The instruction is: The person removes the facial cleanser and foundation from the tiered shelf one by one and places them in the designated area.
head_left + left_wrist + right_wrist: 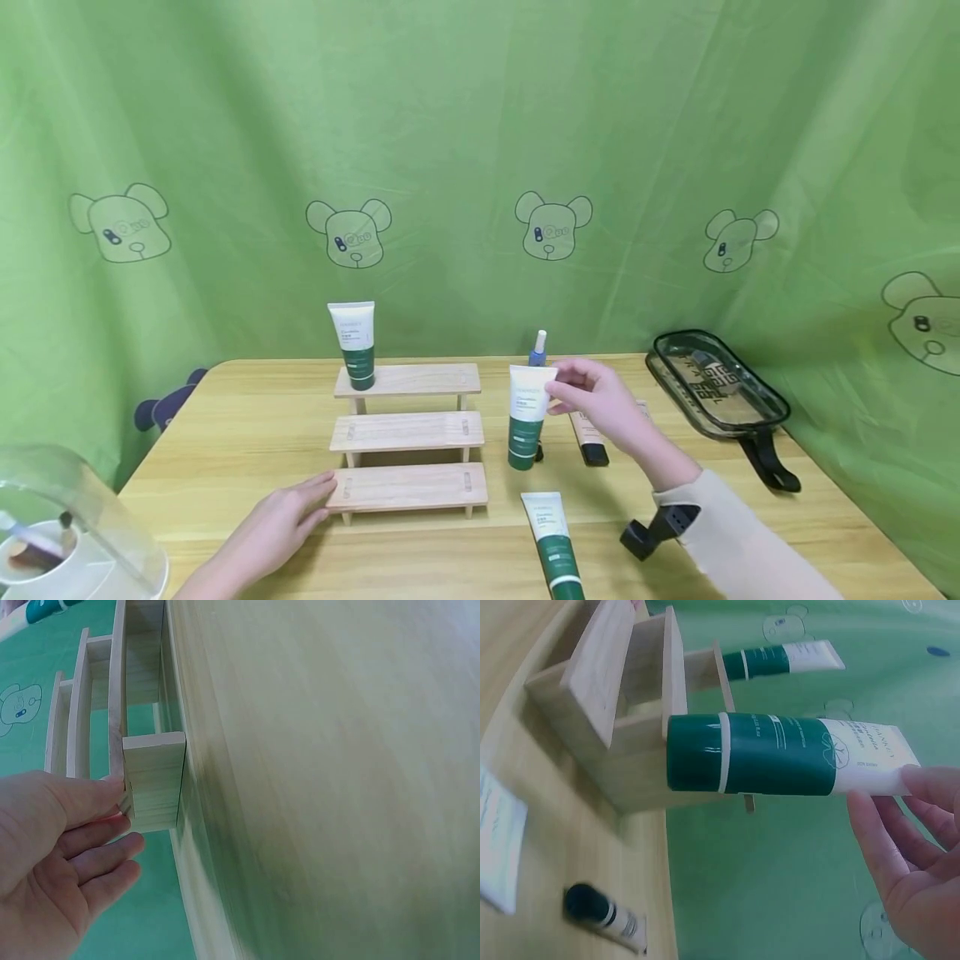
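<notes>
A three-tier wooden stand [408, 488] sits on the table. My left hand [276, 523] pinches the left end of its lowest tier, thumb and index finger at the board's edge in the left wrist view. My right hand [603, 404] holds a white-and-green squeeze tube [527, 421] by its white crimped end, cap downward, right of the stand. The right wrist view shows this tube [780, 755] held clear of the table. A matching tube [356, 346] stands on the top tier's left end. Another such tube [553, 542] lies on the table in front.
Behind the right hand lie a beige tube [588, 437] with a black cap and a blue bottle [537, 357] with a white top, partly hidden. A clear black-edged pouch [720, 387] lies at the right. A domed brush holder [97, 533] stands front left. A green curtain [450, 167] hangs behind.
</notes>
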Tool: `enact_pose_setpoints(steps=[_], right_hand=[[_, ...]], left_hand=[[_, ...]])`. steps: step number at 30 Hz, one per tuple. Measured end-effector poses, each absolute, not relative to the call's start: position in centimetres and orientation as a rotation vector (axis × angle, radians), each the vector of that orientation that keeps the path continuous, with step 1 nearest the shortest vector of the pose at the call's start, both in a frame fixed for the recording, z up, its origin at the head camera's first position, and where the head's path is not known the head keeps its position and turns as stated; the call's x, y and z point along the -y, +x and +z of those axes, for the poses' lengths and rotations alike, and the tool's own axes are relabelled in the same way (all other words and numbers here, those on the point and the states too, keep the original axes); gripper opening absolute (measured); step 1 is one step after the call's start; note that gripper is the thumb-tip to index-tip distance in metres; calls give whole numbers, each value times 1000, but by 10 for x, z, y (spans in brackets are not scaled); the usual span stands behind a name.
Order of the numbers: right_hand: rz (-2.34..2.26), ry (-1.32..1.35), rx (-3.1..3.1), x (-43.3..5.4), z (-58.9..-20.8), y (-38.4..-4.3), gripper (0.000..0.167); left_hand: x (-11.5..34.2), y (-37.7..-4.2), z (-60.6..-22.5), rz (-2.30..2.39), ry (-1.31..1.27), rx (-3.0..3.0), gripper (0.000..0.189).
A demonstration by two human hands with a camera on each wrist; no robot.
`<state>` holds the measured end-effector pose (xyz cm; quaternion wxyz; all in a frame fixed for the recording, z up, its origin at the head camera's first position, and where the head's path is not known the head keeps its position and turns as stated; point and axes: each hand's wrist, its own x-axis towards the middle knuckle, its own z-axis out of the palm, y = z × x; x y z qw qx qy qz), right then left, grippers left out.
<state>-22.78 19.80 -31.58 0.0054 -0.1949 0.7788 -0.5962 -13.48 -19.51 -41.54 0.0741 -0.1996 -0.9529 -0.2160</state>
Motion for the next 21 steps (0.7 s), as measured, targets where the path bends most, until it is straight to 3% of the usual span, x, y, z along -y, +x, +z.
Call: enact_pose_setpoints(steps=[21], right_hand=[[-1670,-424,-2329,-283,-371,-217,33]], left_hand=[[196,-135,-416,-643,-608,2856,36]])
